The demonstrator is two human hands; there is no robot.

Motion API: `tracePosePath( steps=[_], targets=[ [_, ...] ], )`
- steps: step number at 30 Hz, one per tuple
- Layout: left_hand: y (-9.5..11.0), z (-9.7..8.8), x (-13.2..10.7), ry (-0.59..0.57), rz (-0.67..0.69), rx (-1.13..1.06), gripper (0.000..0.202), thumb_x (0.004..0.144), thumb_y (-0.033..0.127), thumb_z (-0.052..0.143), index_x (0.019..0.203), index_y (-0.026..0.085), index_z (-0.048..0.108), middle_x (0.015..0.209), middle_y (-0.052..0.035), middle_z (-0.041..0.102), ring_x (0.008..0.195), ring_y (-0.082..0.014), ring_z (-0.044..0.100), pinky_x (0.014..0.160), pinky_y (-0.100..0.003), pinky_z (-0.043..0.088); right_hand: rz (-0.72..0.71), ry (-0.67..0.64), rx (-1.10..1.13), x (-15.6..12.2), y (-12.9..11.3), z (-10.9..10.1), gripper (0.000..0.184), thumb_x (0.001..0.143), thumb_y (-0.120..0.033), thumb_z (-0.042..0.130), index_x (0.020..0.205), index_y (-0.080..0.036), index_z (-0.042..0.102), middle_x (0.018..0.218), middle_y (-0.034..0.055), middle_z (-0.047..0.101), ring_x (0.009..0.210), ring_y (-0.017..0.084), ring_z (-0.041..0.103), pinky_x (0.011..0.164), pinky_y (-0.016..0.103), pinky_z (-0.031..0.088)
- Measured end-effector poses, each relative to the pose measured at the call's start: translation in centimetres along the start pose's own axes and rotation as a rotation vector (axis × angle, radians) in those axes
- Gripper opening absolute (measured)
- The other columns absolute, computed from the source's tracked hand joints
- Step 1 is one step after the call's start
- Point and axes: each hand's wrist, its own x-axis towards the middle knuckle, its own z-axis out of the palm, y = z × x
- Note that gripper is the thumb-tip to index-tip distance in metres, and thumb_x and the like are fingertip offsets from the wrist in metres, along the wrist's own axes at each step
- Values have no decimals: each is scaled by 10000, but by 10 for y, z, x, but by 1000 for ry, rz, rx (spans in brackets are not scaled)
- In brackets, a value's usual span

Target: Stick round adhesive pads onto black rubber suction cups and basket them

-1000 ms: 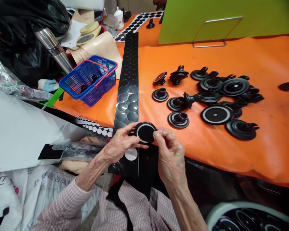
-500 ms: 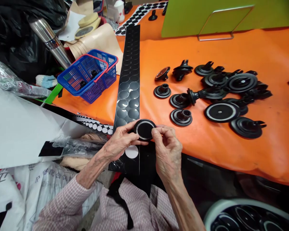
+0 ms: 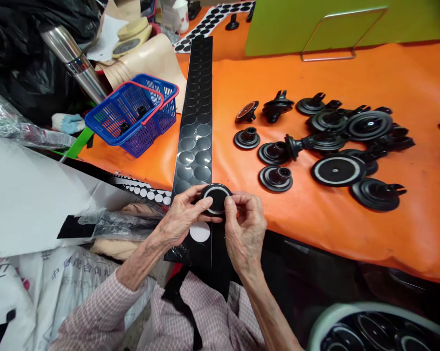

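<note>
**Grip:** Both hands are closed on a round black rubber suction cup (image 3: 216,199). The left hand (image 3: 181,219) wraps its left edge with the thumb and fingers, and the right hand (image 3: 245,234) pinches its right rim between the fingertips.

**Suction cup:** Its flat black face, ringed by a thin white band, looks up toward the camera. It sits between the hands, just past the near end of the strip and by the table's front edge.

**Strip:** A long black strip (image 3: 196,146) of glossy grey circles in rows runs away from the hands, across the orange table cover (image 3: 355,73).

**White disc:** A white round disc (image 3: 200,232) lies on a black sheet (image 3: 220,258) just below the left hand.

**Cups on the table:** Black suction cups (image 3: 276,178) with upright stems lie scattered right of the strip, some overlapping.

**Basket:** A blue plastic basket (image 3: 132,114) with a red handle stands left of the strip, with small black parts inside.

**Nearby:** A steel flask (image 3: 73,61) lies beyond the basket, beside a black plastic bag (image 3: 22,48). A green board (image 3: 315,29) stands at the far side of the table.

**Below:** A white printed sack (image 3: 33,297) lies under the left forearm's checked sleeve (image 3: 95,312).
</note>
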Motion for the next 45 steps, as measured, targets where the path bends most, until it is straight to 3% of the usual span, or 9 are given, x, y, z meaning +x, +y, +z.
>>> tracePosePath(
  steps=[6,10,16,22,26,28,32,35,45],
  targets=[
    [0,-1,-1,58,17,-8,377,730,234,733,1078,146,616,1133,-94,626,948,-236,662,789,-443,598,-151,8,-108,-2,0,5,101,896,-300,507,831,-224,500,851,21,525,826,168,548,765,349,484],
    [1,-2,-3,60,24,-22,369,727,232,733,1063,145,609,1111,-85,629,931,-225,660,762,-416,603,-33,33,-40,-1,2,6,182,854,-369,582,925,-221,505,906,32,558,834,171,573,771,354,495],
    [11,-14,-5,80,64,29,399,743,338,739,1080,166,614,996,-62,642,820,-176,657,639,-305,593,222,-343,148,17,-12,2,340,781,-537,643,778,-200,599,692,7,628,609,150,576,571,286,477],
    [109,-52,13,230,318,210,494,694,388,776,1088,127,632,942,-84,674,712,-153,654,601,-277,557,118,-582,438,76,-74,83,339,731,-489,706,688,-189,554,538,-40,555,495,104,521,517,248,446],
    [155,-80,-4,605,554,471,417,742,473,714,994,153,624,883,-36,663,558,-84,605,550,-228,494,56,-595,679,97,-121,124,257,766,-416,660,839,-205,532,675,-36,597,553,117,600,609,299,532],
    [133,-92,-14,641,449,544,410,727,528,702,833,140,623,805,-26,652,556,-82,597,535,-208,457,-59,-550,587,94,-114,114,205,814,-396,601,864,-207,542,723,-25,600,609,120,618,644,300,538],
    [40,-96,-31,299,-154,347,423,652,498,774,816,133,638,784,-50,674,675,-136,637,647,-261,481,-236,-567,-7,51,-54,53,179,872,-356,523,835,-204,609,773,20,646,711,163,626,707,345,532],
    [-5,-85,-37,127,-213,75,366,638,365,815,886,144,661,828,-31,676,732,-123,619,724,-263,473,-304,-529,-213,7,-10,16,196,888,-312,498,954,-189,635,969,89,678,905,225,657,819,413,541],
    [-3,-61,-31,6,-20,-45,239,698,311,779,834,128,705,750,-13,648,694,-91,576,711,-213,433,-500,-350,-392,-16,-10,17,346,926,-427,505,1072,-144,642,1074,141,673,993,251,653,842,402,564]
  ],
)
